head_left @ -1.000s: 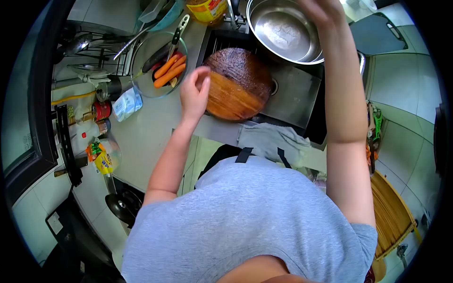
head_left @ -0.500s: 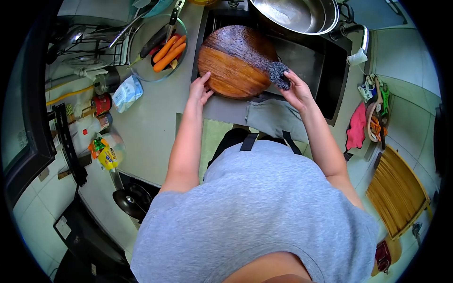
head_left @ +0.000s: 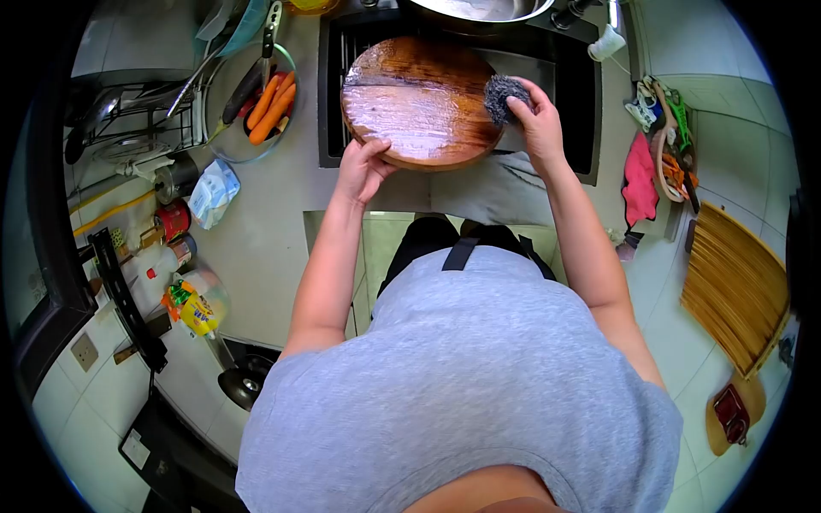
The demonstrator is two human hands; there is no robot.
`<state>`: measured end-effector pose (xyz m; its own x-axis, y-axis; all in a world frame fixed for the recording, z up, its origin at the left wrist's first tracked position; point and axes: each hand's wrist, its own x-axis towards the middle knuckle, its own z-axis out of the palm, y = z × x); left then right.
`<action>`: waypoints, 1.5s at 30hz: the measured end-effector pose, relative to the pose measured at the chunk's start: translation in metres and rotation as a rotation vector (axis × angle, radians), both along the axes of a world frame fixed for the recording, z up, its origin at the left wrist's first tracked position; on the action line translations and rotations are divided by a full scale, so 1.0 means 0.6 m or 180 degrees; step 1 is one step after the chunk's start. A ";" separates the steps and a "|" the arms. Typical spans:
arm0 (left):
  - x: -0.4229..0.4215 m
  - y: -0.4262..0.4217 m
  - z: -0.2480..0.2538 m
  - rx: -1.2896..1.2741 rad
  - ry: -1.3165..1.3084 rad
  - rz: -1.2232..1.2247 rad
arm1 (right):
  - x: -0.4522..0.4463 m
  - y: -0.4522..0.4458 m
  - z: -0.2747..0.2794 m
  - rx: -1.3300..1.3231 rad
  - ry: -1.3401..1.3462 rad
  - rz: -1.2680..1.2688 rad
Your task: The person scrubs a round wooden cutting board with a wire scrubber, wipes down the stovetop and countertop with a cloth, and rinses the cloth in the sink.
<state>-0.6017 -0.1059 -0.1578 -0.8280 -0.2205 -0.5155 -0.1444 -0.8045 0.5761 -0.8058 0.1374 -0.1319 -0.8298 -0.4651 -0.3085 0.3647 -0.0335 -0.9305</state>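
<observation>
A round wooden cutting board (head_left: 419,107), wet and shiny on top, is held over the dark sink (head_left: 586,128). My left hand (head_left: 366,171) grips its lower left edge, thumb on the upper face and the other fingers partly hidden beneath. A dark grey steel wool scrubber (head_left: 505,98) is pinched in my right hand (head_left: 539,126) at the right edge of the board. A grey cloth (head_left: 496,192) hangs over the counter's front edge, just below the board.
A large metal pot (head_left: 479,10) stands behind the sink. Left of it, a glass bowl (head_left: 248,160) holds carrots (head_left: 274,111) and an eggplant, with a knife (head_left: 270,30) across it. A white-blue packet (head_left: 214,193) lies on the counter (head_left: 265,256). Pink cloth (head_left: 638,179) hangs at right.
The board has tilted, and its wet sheen now covers the middle and left. My left hand reaches further around its lower edge. The view has shifted a little.
</observation>
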 end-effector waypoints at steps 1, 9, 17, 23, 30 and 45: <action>0.004 0.022 0.017 0.0039 -0.0043 0.0005 | -0.004 0.007 0.005 0.0582 0.1116 0.0155; -0.035 0.221 0.062 0.0033 0.0046 -0.0129 | 0.011 0.082 -0.001 0.1609 0.3202 0.1012; -0.074 0.353 0.074 -0.0121 -0.0110 0.0080 | -0.114 0.094 -0.064 0.1254 0.3485 0.1223; -0.067 0.369 0.086 -0.0293 -0.0243 0.0317 | -0.007 0.175 -0.053 0.1368 0.3091 0.1018; -0.061 0.381 0.104 -0.0399 -0.0310 0.0161 | -0.124 0.095 -0.108 0.1010 0.3150 0.0764; -0.040 0.362 0.109 -0.0687 -0.0137 0.0011 | -0.064 0.050 -0.040 0.0935 0.3190 0.0313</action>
<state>-0.6255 0.1114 -0.0923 -0.8053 -0.3324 -0.4910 -0.1702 -0.6637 0.7284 -0.8442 0.1676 -0.1558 -0.7305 -0.5624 0.3874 -0.5886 0.2308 -0.7748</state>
